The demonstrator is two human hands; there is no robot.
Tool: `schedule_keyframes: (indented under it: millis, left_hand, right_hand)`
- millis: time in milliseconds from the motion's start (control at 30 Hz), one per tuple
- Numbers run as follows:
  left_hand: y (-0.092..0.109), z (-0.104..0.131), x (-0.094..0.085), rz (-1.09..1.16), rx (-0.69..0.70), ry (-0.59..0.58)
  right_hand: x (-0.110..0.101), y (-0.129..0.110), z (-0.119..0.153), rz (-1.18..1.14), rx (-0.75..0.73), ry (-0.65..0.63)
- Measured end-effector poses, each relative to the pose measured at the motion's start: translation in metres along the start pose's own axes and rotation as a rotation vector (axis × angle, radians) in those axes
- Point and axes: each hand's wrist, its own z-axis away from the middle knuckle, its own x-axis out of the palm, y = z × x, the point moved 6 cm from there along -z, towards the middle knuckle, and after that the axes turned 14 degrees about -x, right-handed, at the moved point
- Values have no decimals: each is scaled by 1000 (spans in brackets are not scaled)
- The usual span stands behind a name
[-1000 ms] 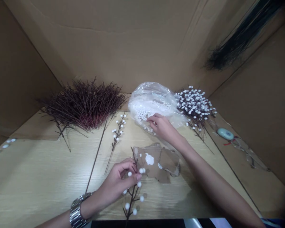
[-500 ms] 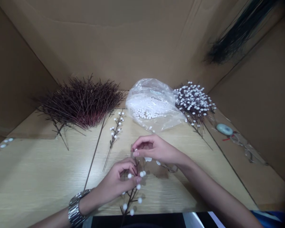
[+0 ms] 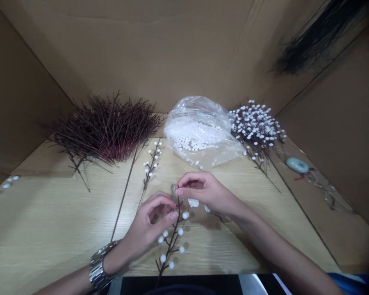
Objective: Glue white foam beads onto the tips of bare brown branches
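Observation:
A thin brown artificial twig (image 3: pixel 172 241) with white berries on its side stems stands between my hands, its lower end near the table's front edge. Thumb and fingers of my left hand (image 3: pixel 153 217) are closed on its upper part. My right hand (image 3: pixel 203 189) pinches the twig's top end; whether a berry sits between those fingertips is hidden. Another berried twig (image 3: pixel 151 164) lies beyond my left hand. Past my right hand is a clear plastic bag (image 3: pixel 224 153) of loose white berries (image 3: pixel 190 137).
A heap of bare brown twigs (image 3: pixel 110 127) lies at back left, a bundle of berried twigs (image 3: pixel 256 125) at back right. Eyeglasses (image 3: pixel 329 190) and a pale green oval object (image 3: pixel 297 165) rest at right. Cardboard walls (image 3: pixel 172 53) enclose the table (image 3: pixel 64 221).
The view has shifted slightly. The white berry seen at my right fingertips is no longer visible there. My left hand has moved up along the twig, closer to its top.

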Motion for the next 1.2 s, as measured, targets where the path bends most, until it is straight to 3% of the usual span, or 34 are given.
schedule_keyframes:
  millis: [433, 800, 1033, 1200]
  left_hand:
    - [-3, 0, -5, 21, 31, 115]
    - [-7, 0, -10, 70, 37, 156]
    - [-9, -1, -12, 106, 53, 162]
    - [-7, -1, -12, 105, 53, 170]
  right_hand:
    - [15, -7, -1, 40, -9, 65]
    - [7, -1, 16, 125, -103, 249]
    - [16, -17, 21, 413, -327, 126]
    - [21, -22, 22, 489, -403, 79]
